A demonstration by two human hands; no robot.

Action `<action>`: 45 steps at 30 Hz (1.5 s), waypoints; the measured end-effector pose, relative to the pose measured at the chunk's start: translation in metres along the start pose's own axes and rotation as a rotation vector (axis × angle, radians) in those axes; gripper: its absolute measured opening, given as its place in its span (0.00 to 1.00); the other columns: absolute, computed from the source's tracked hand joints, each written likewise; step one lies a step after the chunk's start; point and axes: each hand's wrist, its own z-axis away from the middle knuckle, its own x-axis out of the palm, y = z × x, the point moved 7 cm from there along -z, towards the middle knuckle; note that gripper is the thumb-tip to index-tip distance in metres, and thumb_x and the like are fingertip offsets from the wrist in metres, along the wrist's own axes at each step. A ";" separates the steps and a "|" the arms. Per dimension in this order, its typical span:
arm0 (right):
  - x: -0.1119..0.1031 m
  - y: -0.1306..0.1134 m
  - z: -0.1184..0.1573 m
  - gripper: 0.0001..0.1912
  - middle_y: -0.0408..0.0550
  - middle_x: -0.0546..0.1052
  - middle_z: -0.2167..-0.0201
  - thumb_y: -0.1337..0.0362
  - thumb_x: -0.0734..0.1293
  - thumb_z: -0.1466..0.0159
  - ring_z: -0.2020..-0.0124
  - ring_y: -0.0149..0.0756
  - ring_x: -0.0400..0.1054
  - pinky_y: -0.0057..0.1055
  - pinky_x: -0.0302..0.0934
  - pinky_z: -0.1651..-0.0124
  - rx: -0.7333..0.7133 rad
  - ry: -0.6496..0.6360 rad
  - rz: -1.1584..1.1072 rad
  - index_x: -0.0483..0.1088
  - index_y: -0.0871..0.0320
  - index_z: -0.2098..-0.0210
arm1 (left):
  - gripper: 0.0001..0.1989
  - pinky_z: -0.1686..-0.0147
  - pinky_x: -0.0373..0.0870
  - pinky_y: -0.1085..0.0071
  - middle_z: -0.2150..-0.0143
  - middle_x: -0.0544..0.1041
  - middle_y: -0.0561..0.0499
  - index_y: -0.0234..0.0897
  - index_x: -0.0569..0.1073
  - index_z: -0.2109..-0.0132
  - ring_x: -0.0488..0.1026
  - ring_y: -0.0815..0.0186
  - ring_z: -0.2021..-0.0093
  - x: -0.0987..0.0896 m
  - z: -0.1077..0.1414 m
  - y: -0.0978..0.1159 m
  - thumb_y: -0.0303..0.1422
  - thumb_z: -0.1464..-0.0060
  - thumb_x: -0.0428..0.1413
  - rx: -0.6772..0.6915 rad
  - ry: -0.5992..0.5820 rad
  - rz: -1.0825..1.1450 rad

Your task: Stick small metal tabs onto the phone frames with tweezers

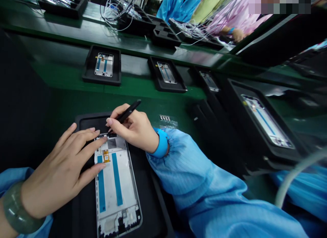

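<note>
A silver phone frame [110, 183] with two blue strips and an orange flex piece [106, 156] lies in a black tray [150, 197]. My left hand [68, 163] rests with spread fingers on the frame's upper left edge and holds nothing. Pinched in my right hand [135, 129] is a slim black pen-like tool [129, 111]. Its tip points down at the top edge of the frame, partly hidden by my fingers. Just right of my right hand, a small strip of metal parts [165, 118] sits on the green surface.
Black trays with phone frames stand behind, at the back left [88, 69], the middle [153, 77] and the right [231, 91]. Stacked black trays [214, 129] are right of my arm. Bundled white cables [119, 9] lie farther back, near people in blue and pink sleeves.
</note>
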 end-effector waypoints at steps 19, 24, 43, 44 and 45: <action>0.009 -0.020 -0.005 0.03 0.40 0.71 0.74 0.66 0.62 0.39 0.76 0.23 0.64 0.20 0.58 0.71 -0.158 -0.169 0.221 0.65 0.60 0.68 | 0.26 0.37 0.43 0.52 0.42 0.63 0.48 0.42 0.60 0.41 0.59 0.58 0.41 0.000 -0.001 0.000 0.47 0.44 0.47 0.010 -0.006 -0.005; 0.003 -0.008 -0.005 0.05 0.40 0.71 0.75 0.64 0.63 0.40 0.76 0.23 0.65 0.20 0.59 0.70 -0.077 -0.087 0.123 0.65 0.60 0.68 | 0.27 0.36 0.42 0.52 0.43 0.63 0.48 0.43 0.59 0.41 0.58 0.58 0.41 0.001 -0.001 0.000 0.47 0.45 0.48 0.009 -0.009 -0.022; -0.003 0.001 -0.002 0.09 0.40 0.71 0.76 0.59 0.62 0.38 0.76 0.24 0.65 0.22 0.61 0.70 -0.034 0.041 -0.035 0.65 0.59 0.68 | 0.25 0.37 0.44 0.53 0.44 0.65 0.48 0.43 0.61 0.42 0.60 0.59 0.42 0.000 -0.002 0.000 0.46 0.44 0.47 0.012 0.024 -0.055; -0.009 0.003 -0.003 0.10 0.40 0.71 0.75 0.58 0.59 0.36 0.75 0.25 0.66 0.23 0.61 0.69 -0.022 0.060 -0.057 0.64 0.59 0.67 | 0.24 0.37 0.43 0.53 0.44 0.65 0.48 0.43 0.61 0.42 0.60 0.59 0.42 0.000 -0.002 0.000 0.46 0.44 0.47 0.013 0.024 -0.062; -0.017 0.005 -0.005 0.12 0.42 0.72 0.74 0.57 0.57 0.35 0.73 0.26 0.67 0.24 0.62 0.67 -0.017 0.084 -0.051 0.63 0.59 0.67 | 0.24 0.37 0.43 0.54 0.45 0.65 0.48 0.44 0.61 0.42 0.60 0.59 0.42 0.000 -0.002 0.001 0.45 0.44 0.47 0.015 0.024 -0.071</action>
